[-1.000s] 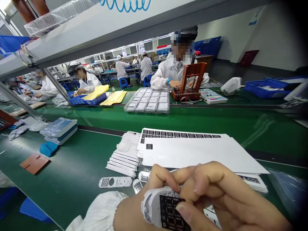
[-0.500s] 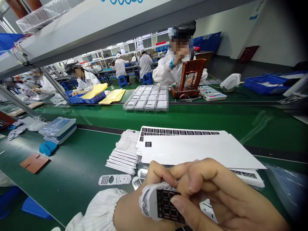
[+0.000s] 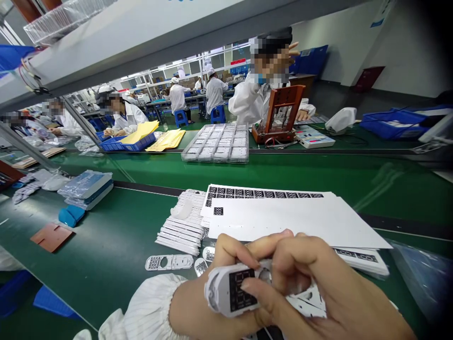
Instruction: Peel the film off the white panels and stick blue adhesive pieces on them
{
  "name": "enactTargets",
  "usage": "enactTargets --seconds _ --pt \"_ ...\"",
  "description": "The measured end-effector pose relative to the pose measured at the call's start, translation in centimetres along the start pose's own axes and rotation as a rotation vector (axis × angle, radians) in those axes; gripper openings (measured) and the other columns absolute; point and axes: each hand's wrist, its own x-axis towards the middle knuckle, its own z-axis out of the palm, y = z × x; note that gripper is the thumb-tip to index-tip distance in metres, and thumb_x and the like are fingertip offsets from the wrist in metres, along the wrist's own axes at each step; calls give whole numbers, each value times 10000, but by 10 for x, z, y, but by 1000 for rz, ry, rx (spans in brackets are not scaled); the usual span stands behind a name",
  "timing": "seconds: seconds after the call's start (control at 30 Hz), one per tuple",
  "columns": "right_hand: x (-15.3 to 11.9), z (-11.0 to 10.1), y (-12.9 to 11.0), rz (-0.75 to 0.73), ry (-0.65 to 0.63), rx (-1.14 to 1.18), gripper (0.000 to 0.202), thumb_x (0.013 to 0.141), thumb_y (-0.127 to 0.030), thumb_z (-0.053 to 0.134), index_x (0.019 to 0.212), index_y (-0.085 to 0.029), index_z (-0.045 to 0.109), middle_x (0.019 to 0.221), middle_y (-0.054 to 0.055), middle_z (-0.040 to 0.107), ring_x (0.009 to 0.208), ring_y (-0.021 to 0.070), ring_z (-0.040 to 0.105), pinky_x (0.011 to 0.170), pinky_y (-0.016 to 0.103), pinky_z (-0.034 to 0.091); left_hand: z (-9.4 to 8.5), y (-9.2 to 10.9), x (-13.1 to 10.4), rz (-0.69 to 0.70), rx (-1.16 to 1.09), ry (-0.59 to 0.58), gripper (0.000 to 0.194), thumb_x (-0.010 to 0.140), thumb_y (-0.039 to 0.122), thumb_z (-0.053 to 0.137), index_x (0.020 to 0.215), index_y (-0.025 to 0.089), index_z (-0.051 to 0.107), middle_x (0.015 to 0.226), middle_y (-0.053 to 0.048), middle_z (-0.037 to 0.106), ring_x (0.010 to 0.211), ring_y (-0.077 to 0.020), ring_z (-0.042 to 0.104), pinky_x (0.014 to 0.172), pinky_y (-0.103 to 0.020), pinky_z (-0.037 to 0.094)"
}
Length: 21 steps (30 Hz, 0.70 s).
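Low in the head view, both hands meet over a white plastic panel [image 3: 219,293] with a black display sticker [image 3: 240,289] on its face. My left hand [image 3: 198,307], in a white striped sleeve, grips the panel from below and behind. My right hand [image 3: 318,293] lies over it, thumb pressing on the black sticker and fingers curled on the panel's upper edge. Just beyond the hands lie white sticker sheets [image 3: 283,219] with a row of black stickers along the far edge, and a fanned stack of white panels [image 3: 184,226].
Loose white panels [image 3: 169,262] lie on the green belt [image 3: 106,250] at left. Further left sit a brown card [image 3: 51,236], a blue pad [image 3: 71,215] and bagged packs [image 3: 87,186]. Across the belt are a clear parts tray [image 3: 217,146], a brown jig [image 3: 281,115] and seated co-workers in white coats.
The panel has turned in my hands, so the black sticker's face now points more toward me. My right thumb has slid across the sticker. The co-worker opposite has raised an arm.
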Motion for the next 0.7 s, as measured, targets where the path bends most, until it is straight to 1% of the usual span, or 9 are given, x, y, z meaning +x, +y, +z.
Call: enactTargets --seconds 0.1,0.2,0.3,0.4,0.43,0.5,0.57,0.63,0.7 --pt "3 1 2 -82 33 -64 86 869 -234 513 797 -252 469 738 -9 600 616 154 555 497 259 445 1 1 4 105 17 3 384 843 116 614 1069 300 364 1406 16 416 1361 -180 321 1102 -370 252" --pt "5 1 2 -138 4 -50 103 884 -169 464 867 -254 520 819 15 583 761 171 563 610 282 473 2 3 7 112 -94 28 384 811 117 655 1029 298 396 1271 24 511 1256 -143 450 1002 -307 367" --pt "5 0 3 -158 4 -75 105 886 -218 487 930 -256 574 887 42 575 831 190 559 639 293 484 3 3 8 97 -124 49 386 811 109 648 1037 320 418 1189 23 533 1117 -115 542 888 -270 432" --pt "8 -4 5 -167 -55 -3 47 858 -266 556 878 -252 596 868 35 604 821 190 581 643 280 496 2 3 8 86 -41 86 498 771 148 701 1126 378 438 1204 25 529 1107 -132 547 911 -298 440" --pt "10 -7 6 -129 -104 65 29 848 -261 567 829 -250 586 834 18 613 790 177 592 632 264 500 0 4 8 86 9 96 536 747 179 729 1158 384 452 1197 20 545 1096 -143 558 921 -308 445" --pt "15 -13 9 -9 -178 220 106 845 -256 555 741 -248 540 726 -25 602 661 138 589 549 217 485 -6 8 8 87 126 141 574 680 236 785 1172 348 511 1155 -1 600 1029 -156 601 891 -286 473" --pt "20 -20 16 101 -197 256 123 832 -268 551 713 -248 525 642 -50 570 552 117 552 476 200 445 -14 16 8 54 215 260 500 655 266 800 1104 283 581 1054 -26 670 900 -150 651 784 -238 512" --pt "24 -22 27 138 -262 117 107 800 -271 573 697 -248 553 622 -45 573 542 125 544 479 218 419 -24 28 8 53 250 451 385 666 308 791 997 234 611 910 -33 714 694 -118 656 616 -187 511" --pt "26 -16 42 144 -468 -109 124 744 -205 593 626 -238 572 605 -29 588 552 145 552 494 243 387 -33 41 9 76 233 662 302 703 378 753 898 203 603 744 -13 710 470 -58 554 440 -133 419"
